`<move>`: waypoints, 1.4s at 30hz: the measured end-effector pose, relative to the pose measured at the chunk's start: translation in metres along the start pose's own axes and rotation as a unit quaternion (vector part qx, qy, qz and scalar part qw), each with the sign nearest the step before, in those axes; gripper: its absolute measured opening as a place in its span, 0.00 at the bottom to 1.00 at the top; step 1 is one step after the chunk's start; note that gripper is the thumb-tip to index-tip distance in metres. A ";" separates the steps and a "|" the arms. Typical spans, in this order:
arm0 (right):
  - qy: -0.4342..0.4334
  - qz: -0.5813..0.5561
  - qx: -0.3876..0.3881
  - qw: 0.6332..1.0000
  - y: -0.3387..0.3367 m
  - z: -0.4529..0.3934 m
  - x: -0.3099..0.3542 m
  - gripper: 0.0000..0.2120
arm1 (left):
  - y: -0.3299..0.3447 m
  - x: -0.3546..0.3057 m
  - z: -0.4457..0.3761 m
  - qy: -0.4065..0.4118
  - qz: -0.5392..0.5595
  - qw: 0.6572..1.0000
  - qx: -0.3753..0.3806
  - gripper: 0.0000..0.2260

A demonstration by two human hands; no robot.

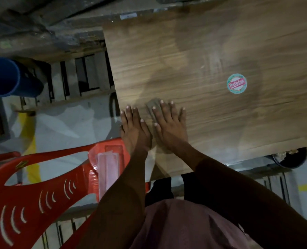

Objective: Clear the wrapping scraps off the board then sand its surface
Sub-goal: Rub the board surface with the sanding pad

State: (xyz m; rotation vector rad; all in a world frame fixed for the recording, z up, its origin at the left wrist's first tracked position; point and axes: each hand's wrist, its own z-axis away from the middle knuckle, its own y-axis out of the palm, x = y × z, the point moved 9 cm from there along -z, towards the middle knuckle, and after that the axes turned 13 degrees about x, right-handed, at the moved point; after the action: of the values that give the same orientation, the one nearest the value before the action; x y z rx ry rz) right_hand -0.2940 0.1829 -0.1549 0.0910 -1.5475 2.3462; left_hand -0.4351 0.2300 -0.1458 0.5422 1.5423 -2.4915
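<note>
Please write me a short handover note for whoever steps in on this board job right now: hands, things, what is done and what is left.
Left hand: open, fingers flat on the brown wood-grain board near its left edge.
Right hand: open, fingers pressing a small grey sanding pad flat on the board, just beside the left hand.
Board: lies flat in front of the person; a round teal and red sticker sits to the right of the hands.
Done: no wrapping scraps show on the visible surface.
Left: sanding seems under way near the left edge; the rest of the surface likely needs covering, sticker area included.
</note>
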 end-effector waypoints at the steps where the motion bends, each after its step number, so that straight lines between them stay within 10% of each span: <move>1: -0.028 0.012 0.006 1.000 -0.002 -0.001 -0.001 0.30 | 0.000 0.000 -0.001 -0.004 0.000 1.000 0.002 0.25; 8: 0.218 -0.112 -0.066 0.967 -0.014 0.016 -0.056 0.30 | 0.001 -0.001 -0.002 -0.013 -0.036 0.999 -0.021 0.24; 15: -0.022 0.014 0.011 1.000 0.017 0.038 -0.010 0.33 | 0.002 -0.002 -0.002 -0.001 -0.041 0.999 -0.026 0.24; 21: 0.129 -0.073 -0.019 0.989 0.011 0.058 -0.056 0.31 | -0.003 -0.004 0.001 0.019 -0.010 0.998 -0.066 0.24; 28: -0.019 -0.017 -0.023 0.999 0.033 0.074 0.006 0.30 | -0.005 -0.004 0.005 0.026 0.001 0.997 -0.076 0.23; 36: 0.130 -0.098 -0.043 0.986 0.031 0.094 -0.029 0.32 | -0.006 -0.003 0.004 0.025 0.000 0.996 -0.087 0.23; 42: -0.029 -0.008 0.003 1.000 0.061 0.122 0.018 0.35 | -0.004 -0.002 0.002 0.026 -0.019 0.996 -0.082 0.24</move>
State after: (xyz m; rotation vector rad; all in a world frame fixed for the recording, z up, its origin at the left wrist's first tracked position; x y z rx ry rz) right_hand -0.3448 0.0549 -0.1545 0.1732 -1.5605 2.3553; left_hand -0.4344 0.2296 -0.1411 0.5604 1.7733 -2.3657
